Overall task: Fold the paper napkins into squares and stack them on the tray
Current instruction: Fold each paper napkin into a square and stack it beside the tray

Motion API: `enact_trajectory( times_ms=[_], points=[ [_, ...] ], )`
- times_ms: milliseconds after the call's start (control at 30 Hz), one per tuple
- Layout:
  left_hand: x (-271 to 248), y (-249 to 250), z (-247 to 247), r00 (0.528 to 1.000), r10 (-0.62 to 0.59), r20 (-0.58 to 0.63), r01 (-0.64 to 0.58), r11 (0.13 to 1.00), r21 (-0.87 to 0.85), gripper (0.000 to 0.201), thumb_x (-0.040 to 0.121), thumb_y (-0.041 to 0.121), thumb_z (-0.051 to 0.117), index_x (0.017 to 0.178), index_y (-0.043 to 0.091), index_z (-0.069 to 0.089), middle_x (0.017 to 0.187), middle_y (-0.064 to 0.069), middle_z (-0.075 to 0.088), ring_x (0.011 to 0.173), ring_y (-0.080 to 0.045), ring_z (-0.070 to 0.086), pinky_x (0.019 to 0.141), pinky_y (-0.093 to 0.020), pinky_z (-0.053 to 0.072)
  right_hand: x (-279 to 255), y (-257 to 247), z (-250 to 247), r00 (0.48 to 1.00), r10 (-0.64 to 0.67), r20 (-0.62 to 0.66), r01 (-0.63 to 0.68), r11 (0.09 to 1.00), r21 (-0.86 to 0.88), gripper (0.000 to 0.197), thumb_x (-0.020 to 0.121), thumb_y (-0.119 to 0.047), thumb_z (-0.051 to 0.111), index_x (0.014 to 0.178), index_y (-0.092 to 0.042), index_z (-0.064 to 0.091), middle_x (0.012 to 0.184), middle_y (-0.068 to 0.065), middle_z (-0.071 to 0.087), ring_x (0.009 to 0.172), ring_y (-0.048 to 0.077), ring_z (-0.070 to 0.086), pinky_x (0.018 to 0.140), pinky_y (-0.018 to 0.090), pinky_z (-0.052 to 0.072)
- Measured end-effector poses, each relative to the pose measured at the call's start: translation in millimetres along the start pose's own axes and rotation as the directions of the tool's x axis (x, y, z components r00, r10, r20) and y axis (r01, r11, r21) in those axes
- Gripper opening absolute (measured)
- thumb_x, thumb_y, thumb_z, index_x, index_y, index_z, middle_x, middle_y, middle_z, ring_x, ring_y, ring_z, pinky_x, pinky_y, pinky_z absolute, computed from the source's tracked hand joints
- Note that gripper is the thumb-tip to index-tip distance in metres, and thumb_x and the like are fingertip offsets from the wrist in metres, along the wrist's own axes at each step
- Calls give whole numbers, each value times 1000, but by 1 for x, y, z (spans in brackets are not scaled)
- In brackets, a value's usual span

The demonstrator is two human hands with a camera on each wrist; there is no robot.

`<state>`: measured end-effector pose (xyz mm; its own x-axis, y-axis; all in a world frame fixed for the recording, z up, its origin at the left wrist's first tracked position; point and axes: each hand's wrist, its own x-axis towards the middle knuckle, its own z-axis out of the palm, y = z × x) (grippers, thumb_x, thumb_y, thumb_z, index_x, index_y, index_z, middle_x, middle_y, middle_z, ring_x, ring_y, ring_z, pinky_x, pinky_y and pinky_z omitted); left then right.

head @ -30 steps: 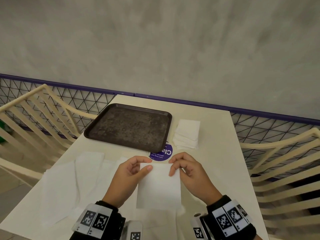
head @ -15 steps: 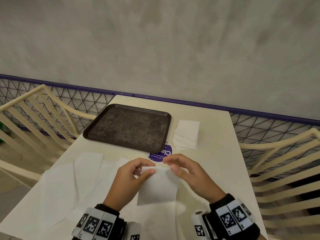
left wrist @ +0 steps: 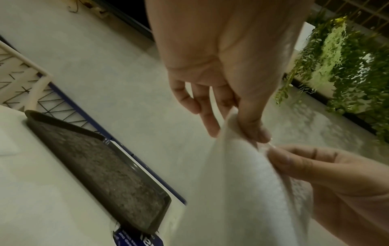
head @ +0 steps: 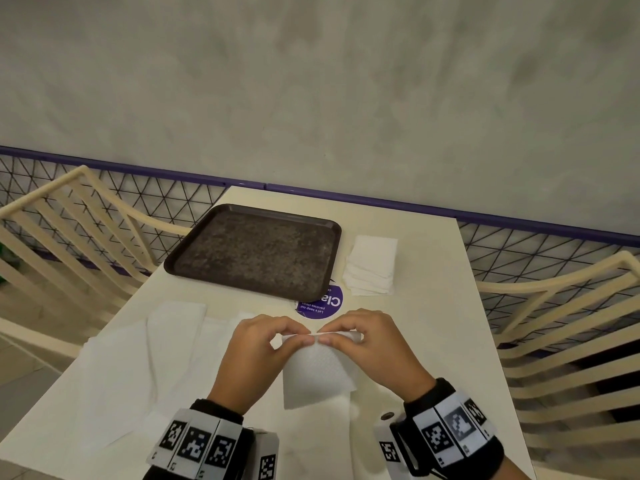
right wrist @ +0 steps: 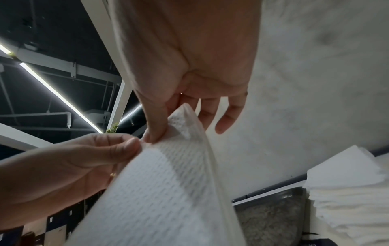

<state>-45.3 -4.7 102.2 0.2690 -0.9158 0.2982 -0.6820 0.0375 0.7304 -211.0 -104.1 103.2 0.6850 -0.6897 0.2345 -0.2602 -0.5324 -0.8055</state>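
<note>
A white paper napkin [head: 317, 374] is held up off the table by its far edge, hanging toward me. My left hand [head: 266, 344] pinches that edge between thumb and fingers, and my right hand [head: 360, 341] pinches it right beside, thumbs nearly touching. The left wrist view shows the napkin [left wrist: 231, 191] under my left thumb; the right wrist view shows the embossed napkin [right wrist: 160, 191] under my right thumb. The dark brown tray [head: 256, 249] lies bare at the table's far left. A stack of folded napkins [head: 372, 265] sits on the table to its right.
Unfolded white napkins [head: 138, 358] are spread over the table's near left. A round purple sticker [head: 322, 303] lies just before the tray's near right corner. Cream slatted chairs [head: 568, 341] flank the cream table [head: 433, 323]. A mesh fence with a purple rail runs behind it.
The napkin lay flat under both hands a second ago. Both hands have since lifted its far edge and drawn together until their thumbs nearly meet.
</note>
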Motion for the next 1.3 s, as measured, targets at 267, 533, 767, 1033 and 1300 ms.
enact_trajectory(
  times_ms=[267, 533, 767, 1033, 1300],
  points=[
    [-4, -4, -16, 990, -94, -110, 87, 994, -63, 15, 76, 28, 74, 71, 39, 64, 90, 32, 63, 89, 5, 57, 72, -1, 37, -8, 11, -18, 988, 146, -56, -139, 984, 109, 5, 77, -18, 75, 82, -16, 76, 80, -13, 71, 82, -3, 62, 72, 5, 40],
    [-5, 1, 14, 992, 64, 105, -55, 995, -82, 34, 74, 56, 51, 85, 31, 72, 77, 40, 61, 82, 7, 60, 69, -4, 40, -16, 9, 1, 992, 121, 34, -125, 982, 139, 4, 76, -22, 76, 80, -22, 77, 79, -15, 72, 80, 0, 65, 75, 9, 44],
    [-4, -6, 12, 999, 50, -20, -52, 994, -98, 32, 74, 51, 51, 77, 27, 72, 80, 34, 64, 72, 4, 57, 61, -2, 38, -14, 18, -12, 976, 216, -4, -210, 956, 202, 7, 74, -19, 77, 78, -25, 77, 77, -13, 74, 75, 0, 66, 73, 7, 44],
    [0, -12, 14, 995, -58, -78, 43, 982, -184, 16, 73, 49, 55, 83, 43, 66, 80, 29, 67, 76, -1, 61, 61, -11, 42, -16, 42, -6, 935, 347, 79, -349, 850, 395, 12, 79, -17, 73, 90, -23, 72, 91, -1, 73, 88, 14, 65, 84, 27, 51],
    [3, -54, 40, 928, -347, -137, 335, 937, -103, 12, 84, 15, 67, 82, 27, 66, 77, 14, 68, 77, -3, 59, 64, -10, 45, 14, 87, 4, 910, 412, 49, -409, 873, 267, 38, 87, -20, 66, 55, -15, 46, 57, -11, 38, 59, 7, 35, 59, 22, 30]
  ],
)
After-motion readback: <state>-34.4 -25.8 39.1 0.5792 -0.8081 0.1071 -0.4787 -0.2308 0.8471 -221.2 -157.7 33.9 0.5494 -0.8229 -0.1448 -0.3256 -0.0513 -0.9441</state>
